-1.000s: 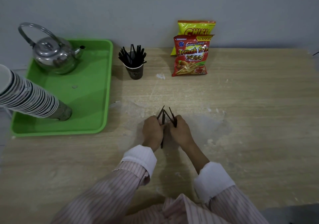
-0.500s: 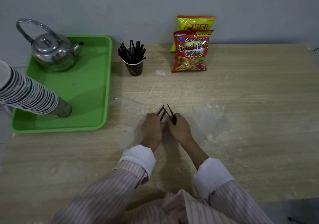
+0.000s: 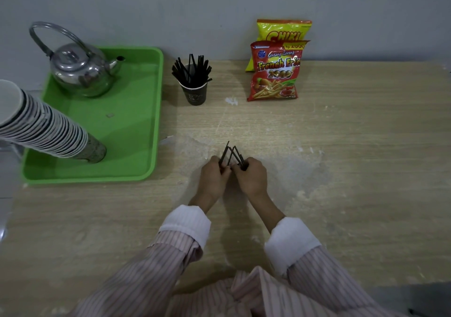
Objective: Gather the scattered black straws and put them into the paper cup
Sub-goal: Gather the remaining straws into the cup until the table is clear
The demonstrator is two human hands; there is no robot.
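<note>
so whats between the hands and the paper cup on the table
Nothing: head view shows only bare wooden table between the hands holding black straws and the paper cup.

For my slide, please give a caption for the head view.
Both hands, left hand and right hand, bunch black straws before the paper cup.

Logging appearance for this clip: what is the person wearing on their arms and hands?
Both hands, left hand and right hand, are bare: no gloves, rings or watch visible. Each arm has a long sleeve of pale fabric with thin vertical stripes, ending in a plain white turned-back cuff above the wrist.
</note>
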